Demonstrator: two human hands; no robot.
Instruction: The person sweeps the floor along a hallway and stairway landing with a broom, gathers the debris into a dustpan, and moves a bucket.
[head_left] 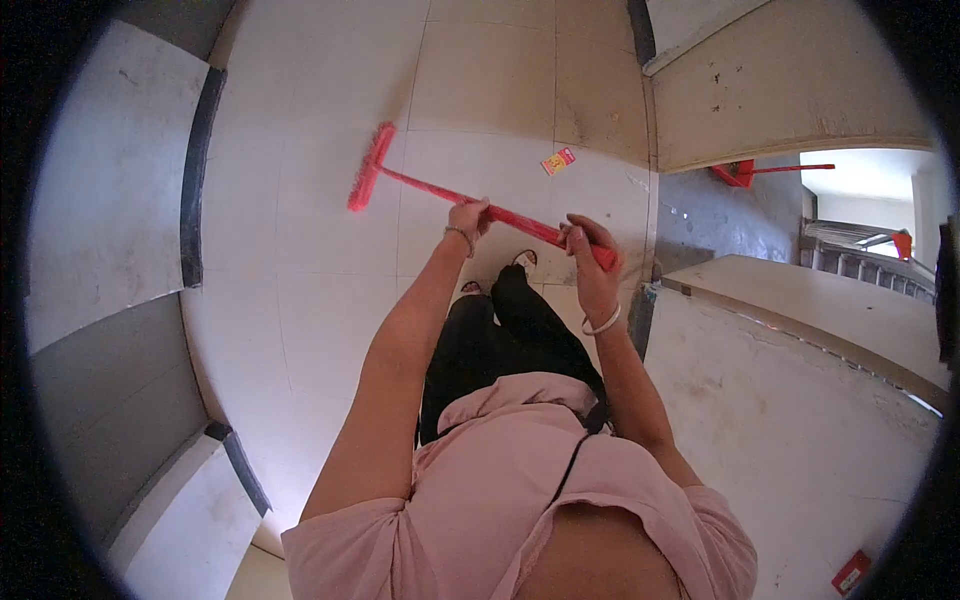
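Observation:
A red broom [430, 187] stretches across the view from upper left to right, its bristled head [371, 167] down on the pale tiled floor. Around the middle of the handle, my left hand [468, 218] is closed. My right hand [592, 255] grips the thick red end of the handle, close to the doorway side. On the tiles beyond the handle lies a small red and yellow packet [559, 161]. My feet stand just below the handle, between the two hands.
A doorway opens on the right, with a red dustpan [737, 174] and its long handle on the grey floor beyond. The open door [800, 310] stands beside it. White wall sections [120, 190] with dark skirting line the left. A red box-like item [851, 573] is at lower right.

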